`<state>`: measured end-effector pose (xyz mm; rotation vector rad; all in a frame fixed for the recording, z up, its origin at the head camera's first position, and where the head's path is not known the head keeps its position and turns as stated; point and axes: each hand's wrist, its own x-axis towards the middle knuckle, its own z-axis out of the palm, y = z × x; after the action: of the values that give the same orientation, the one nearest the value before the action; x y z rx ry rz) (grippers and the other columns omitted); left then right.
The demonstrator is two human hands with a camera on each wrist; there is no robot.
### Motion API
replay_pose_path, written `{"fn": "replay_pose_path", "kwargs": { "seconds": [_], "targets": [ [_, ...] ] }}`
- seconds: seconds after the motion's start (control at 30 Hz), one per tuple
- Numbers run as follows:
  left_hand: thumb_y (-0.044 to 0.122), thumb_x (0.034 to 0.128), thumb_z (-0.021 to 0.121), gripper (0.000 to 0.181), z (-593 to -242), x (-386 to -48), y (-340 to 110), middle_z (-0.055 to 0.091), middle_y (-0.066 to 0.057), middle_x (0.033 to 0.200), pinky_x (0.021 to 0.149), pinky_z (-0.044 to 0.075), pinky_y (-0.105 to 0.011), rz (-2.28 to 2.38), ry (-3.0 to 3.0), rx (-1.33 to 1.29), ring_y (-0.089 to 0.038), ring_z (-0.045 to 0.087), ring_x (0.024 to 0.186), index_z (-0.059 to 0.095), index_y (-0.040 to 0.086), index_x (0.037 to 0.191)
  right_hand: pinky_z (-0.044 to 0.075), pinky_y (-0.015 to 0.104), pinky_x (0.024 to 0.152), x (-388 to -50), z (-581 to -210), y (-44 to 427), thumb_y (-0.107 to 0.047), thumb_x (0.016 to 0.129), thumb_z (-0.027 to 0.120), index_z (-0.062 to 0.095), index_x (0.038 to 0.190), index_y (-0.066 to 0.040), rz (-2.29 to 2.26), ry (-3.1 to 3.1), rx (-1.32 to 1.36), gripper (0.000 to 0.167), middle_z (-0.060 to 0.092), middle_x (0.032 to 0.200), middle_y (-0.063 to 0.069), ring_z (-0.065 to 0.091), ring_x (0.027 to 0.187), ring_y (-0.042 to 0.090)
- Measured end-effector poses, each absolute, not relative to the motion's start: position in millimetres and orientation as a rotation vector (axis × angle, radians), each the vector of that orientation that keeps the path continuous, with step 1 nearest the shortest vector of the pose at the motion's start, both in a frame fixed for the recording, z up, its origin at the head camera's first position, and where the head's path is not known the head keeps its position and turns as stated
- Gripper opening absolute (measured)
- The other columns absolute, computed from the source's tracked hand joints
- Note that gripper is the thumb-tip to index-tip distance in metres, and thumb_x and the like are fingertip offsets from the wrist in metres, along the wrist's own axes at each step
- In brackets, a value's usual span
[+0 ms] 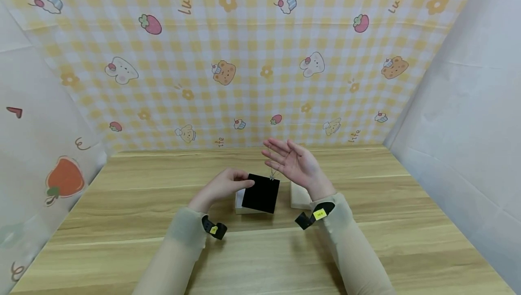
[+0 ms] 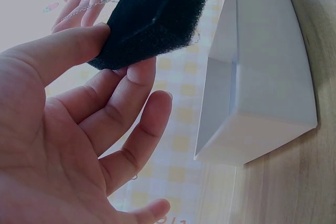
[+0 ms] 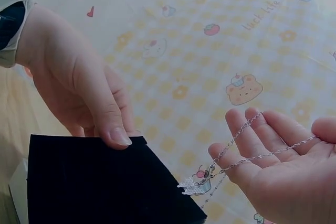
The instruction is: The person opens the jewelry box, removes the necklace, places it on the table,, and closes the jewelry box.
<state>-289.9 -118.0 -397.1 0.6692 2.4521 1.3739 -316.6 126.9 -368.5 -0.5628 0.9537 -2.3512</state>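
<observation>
Clock centred on the black pad, head view, working left to right. At 8 I've got a black wrist band (image 1: pixel 214 230) with a yellow tag, on the left sleeve. Between 9 and 10, left hand (image 1: pixel 221 186) pinches the pad's corner, thumb on top, fingers underneath; little finger sticks out free. White box (image 2: pixel 273 103) pokes out at 8 from behind the pad, hollow inside visible to me from the left wrist. Black pad (image 1: pixel 262 195) is the centre: square, foam-like at the edge, tilted, held up off the table. Silver necklace (image 3: pixel 268 156) starts at its 1 o'clock edge, pendant (image 3: pixel 192 185) right at the pad; I can't really make out the pendant's shape. Chain runs from there across the right hand's fingers. Right hand (image 1: pixel 296 164) at 2, palm up, fingers extended and slightly apart, not gripping. At 3, second white box piece (image 1: pixel 300 197) on the wooden table (image 1: pixel 407 222), I see it partly hidden by the right wrist
</observation>
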Motion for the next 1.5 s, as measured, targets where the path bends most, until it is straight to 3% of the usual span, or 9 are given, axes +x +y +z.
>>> {"fn": "replay_pose_path", "kwargs": {
  "seconds": [0.37, 0.6, 0.83, 0.97, 1.07, 1.17, 1.3, 1.5],
  "targets": [
    [0.026, 0.0968, 0.06, 0.026, -400, -289, -120, 0.058, -0.005, 0.076, 0.069, 0.039, -0.033, 1.403, 2.437, 0.668, -0.018, 0.048, 0.073, 0.062, 0.006, 0.079, 0.013, 0.05, 0.114, -316, -367, 126, -0.03, 0.107, 0.031, 0.058, 0.129, 0.0, -2.375, 0.949, -0.518, 0.046, 0.056, 0.135, 0.013, 0.048, 0.127, 0.031],
    [0.026, 0.0967, 0.06, 0.027, -401, -289, -123, 0.056, -0.006, 0.075, 0.067, 0.037, -0.033, 1.398, 2.461, 0.637, -0.016, 0.047, 0.071, 0.06, 0.006, 0.078, 0.023, 0.048, 0.112, -317, -366, 126, -0.031, 0.107, 0.03, 0.058, 0.13, -0.002, -2.359, 0.982, -0.567, 0.047, 0.052, 0.14, 0.013, 0.031, 0.139, 0.035],
    [0.028, 0.0969, 0.06, 0.028, -400, -288, -127, 0.054, -0.006, 0.075, 0.065, 0.037, -0.033, 1.391, 2.478, 0.635, -0.017, 0.045, 0.071, 0.057, 0.007, 0.077, 0.015, 0.05, 0.114, -319, -368, 126, -0.032, 0.107, 0.03, 0.054, 0.133, -0.001, -2.371, 0.999, -0.518, 0.047, 0.045, 0.145, 0.015, 0.038, 0.135, 0.034],
    [0.031, 0.0967, 0.06, 0.028, -397, -288, -131, 0.06, -0.005, 0.084, 0.074, 0.044, -0.037, 1.388, 2.492, 0.586, -0.025, 0.054, 0.084, 0.063, 0.005, 0.086, 0.015, 0.05, 0.114, -321, -372, 127, -0.032, 0.107, 0.03, 0.044, 0.142, 0.001, -2.385, 1.004, -0.47, 0.05, 0.029, 0.153, 0.019, 0.046, 0.129, 0.03],
    [0.034, 0.096, 0.06, 0.034, -395, -288, -134, 0.065, -0.011, 0.111, 0.091, 0.045, -0.046, 1.4, 2.498, 0.515, -0.031, 0.057, 0.108, 0.068, 0.002, 0.107, 0.016, 0.05, 0.114, -324, -376, 129, -0.032, 0.108, 0.028, 0.029, 0.149, 0.002, -2.39, 1.015, -0.439, 0.054, 0.019, 0.156, 0.019, 0.042, 0.132, 0.031],
    [0.035, 0.0952, 0.061, 0.044, -394, -288, -137, 0.057, -0.017, 0.131, 0.101, 0.039, -0.052, 1.416, 2.5, 0.462, -0.034, 0.051, 0.123, 0.064, 0.001, 0.123, 0.015, 0.05, 0.114, -327, -380, 131, -0.033, 0.108, 0.025, 0.017, 0.152, 0.002, -2.395, 1.008, -0.403, 0.057, 0.014, 0.158, 0.018, 0.03, 0.139, 0.033],
    [0.037, 0.0946, 0.062, 0.047, -393, -290, -137, 0.056, -0.017, 0.133, 0.102, 0.037, -0.053, 1.42, 2.494, 0.436, -0.035, 0.049, 0.124, 0.063, 0.001, 0.124, 0.014, 0.05, 0.114, -330, -386, 134, -0.032, 0.108, 0.023, 0.012, 0.153, 0.0, -2.41, 0.971, -0.347, 0.057, 0.012, 0.159, 0.017, 0.017, 0.144, 0.033],
    [0.036, 0.0948, 0.062, 0.041, -393, -292, -138, 0.06, -0.014, 0.127, 0.102, 0.037, -0.052, 1.431, 2.493, 0.439, -0.033, 0.051, 0.122, 0.067, 0.003, 0.119, 0.014, 0.051, 0.113, -334, -394, 136, -0.034, 0.108, 0.023, 0.012, 0.153, -0.001, -2.42, 0.95, -0.295, 0.057, 0.011, 0.159, 0.015, 0.012, 0.145, 0.034]
  ]
}}
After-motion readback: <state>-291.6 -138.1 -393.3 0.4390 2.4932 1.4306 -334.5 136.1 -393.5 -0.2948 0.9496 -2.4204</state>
